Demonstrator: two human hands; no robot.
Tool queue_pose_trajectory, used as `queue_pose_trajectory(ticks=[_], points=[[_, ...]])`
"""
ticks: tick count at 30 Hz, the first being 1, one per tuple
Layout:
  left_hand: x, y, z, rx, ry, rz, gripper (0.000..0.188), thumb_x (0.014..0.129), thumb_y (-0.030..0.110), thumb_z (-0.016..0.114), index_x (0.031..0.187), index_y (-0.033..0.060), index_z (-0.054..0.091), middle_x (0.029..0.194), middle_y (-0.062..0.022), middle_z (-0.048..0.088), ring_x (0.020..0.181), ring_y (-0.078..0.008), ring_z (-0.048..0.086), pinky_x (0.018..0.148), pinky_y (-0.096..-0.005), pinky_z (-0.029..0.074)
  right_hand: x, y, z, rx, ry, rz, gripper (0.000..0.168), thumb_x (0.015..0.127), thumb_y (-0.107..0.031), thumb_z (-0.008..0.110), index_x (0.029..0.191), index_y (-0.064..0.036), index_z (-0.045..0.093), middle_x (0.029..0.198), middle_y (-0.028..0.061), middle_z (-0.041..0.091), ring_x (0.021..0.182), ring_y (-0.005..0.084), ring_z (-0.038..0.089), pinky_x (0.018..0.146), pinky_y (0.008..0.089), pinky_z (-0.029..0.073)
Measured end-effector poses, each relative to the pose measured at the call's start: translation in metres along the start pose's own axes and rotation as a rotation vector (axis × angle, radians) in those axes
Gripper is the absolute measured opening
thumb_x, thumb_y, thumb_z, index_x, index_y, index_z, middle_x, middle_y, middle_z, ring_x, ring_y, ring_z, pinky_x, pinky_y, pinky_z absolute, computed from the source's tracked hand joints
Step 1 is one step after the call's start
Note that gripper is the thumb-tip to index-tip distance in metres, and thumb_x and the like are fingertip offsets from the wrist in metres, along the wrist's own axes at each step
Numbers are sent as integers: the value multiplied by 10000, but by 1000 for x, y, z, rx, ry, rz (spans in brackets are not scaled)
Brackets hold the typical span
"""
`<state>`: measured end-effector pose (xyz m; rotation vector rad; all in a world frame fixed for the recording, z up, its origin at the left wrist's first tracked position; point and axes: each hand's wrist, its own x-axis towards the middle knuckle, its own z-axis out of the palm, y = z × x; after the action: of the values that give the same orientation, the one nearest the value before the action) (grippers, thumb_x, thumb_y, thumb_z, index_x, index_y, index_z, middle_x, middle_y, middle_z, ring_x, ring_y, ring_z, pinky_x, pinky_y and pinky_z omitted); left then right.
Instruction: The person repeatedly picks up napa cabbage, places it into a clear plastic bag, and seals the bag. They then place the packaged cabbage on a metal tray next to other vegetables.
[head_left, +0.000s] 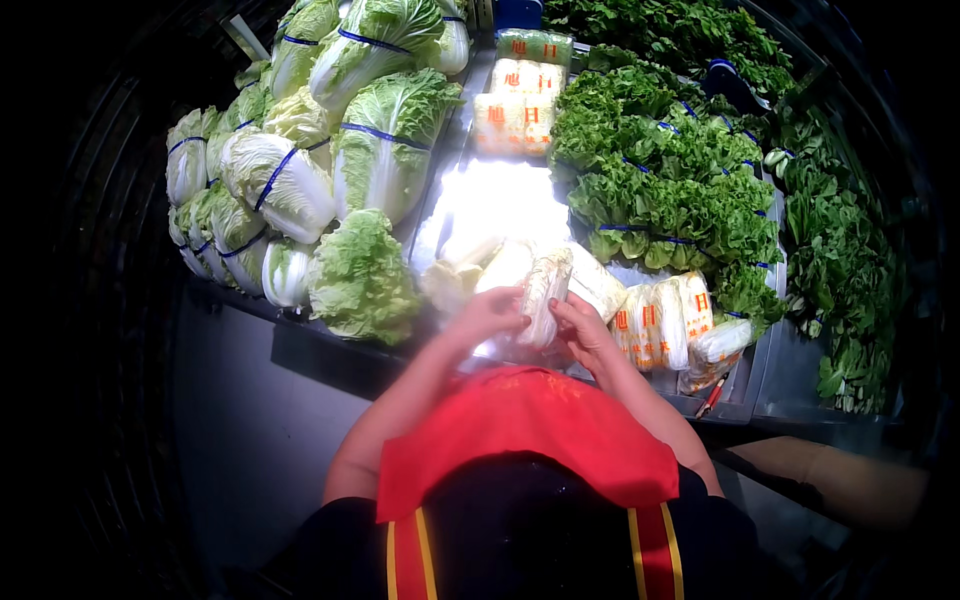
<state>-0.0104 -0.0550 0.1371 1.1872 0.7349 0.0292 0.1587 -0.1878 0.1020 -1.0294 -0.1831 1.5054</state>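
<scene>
A slim, pale baby napa cabbage (547, 296) is held upright in front of me. On its left side are the fingers of my left hand (495, 311). The thumb of my right hand (581, 322) presses its right side near the lower end. Behind it, several whitish cabbage pieces or heads (510, 266) lie on the counter, partly washed out by bright light. Just right of my right hand, a row of plastic-wrapped baby cabbages (649, 326) with red printing stands close together.
Large napa cabbages (382, 142) with blue bands are piled left. More wrapped packs (514, 124) stand at the back. Leafy lettuce (667, 172) fills the right side, beside dark greens (840, 217). A red pen-like tool (711, 397) lies by the front edge; a cardboard box (825, 472) is lower right.
</scene>
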Motion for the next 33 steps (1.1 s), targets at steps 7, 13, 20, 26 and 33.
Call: queue_pose_trajectory(ticks=[7, 13, 20, 26, 33], points=[[9, -23, 3, 63, 87, 49, 492, 807, 105, 650, 1272, -10, 538, 1100, -92, 627, 943, -163, 605, 825, -298, 485, 0, 5, 5, -29, 1, -38, 524, 852, -130, 639, 1314, -3, 427, 1203, 138, 575, 1061, 225, 602, 906, 373, 507], [4, -13, 15, 262, 151, 100, 402, 815, 50, 538, 1209, -24, 564, 1049, -111, 648, 942, -167, 607, 805, -308, 493, 7, 11, 8, -190, 64, -100, 619, 819, -121, 676, 1345, 16, 381, 1219, 155, 563, 1092, 248, 586, 905, 388, 512], [20, -47, 8, 286, 249, 232, 359, 827, 12, 488, 1170, -27, 587, 993, -98, 664, 879, -161, 621, 745, -290, 503, 2, 6, 5, -51, -18, -9, 597, 845, -116, 665, 1359, 4, 386, 1261, 146, 552, 1141, 247, 562, 967, 401, 475], [43, -87, -9, 165, 326, 219, 338, 829, -5, 468, 1128, -15, 624, 954, -70, 672, 797, -112, 624, 686, -249, 502, -5, 3, 14, -3, -17, -26, 547, 869, -109, 620, 1359, -5, 400, 1259, 138, 564, 1136, 239, 576, 969, 397, 478], [20, -38, -9, -330, 18, -53, 455, 827, 80, 535, 1276, 7, 515, 1126, -92, 627, 1012, -151, 599, 823, -301, 491, 0, 0, 9, 6, -31, -14, 519, 874, -103, 599, 1349, 4, 420, 1244, 134, 573, 1126, 239, 583, 961, 389, 483]])
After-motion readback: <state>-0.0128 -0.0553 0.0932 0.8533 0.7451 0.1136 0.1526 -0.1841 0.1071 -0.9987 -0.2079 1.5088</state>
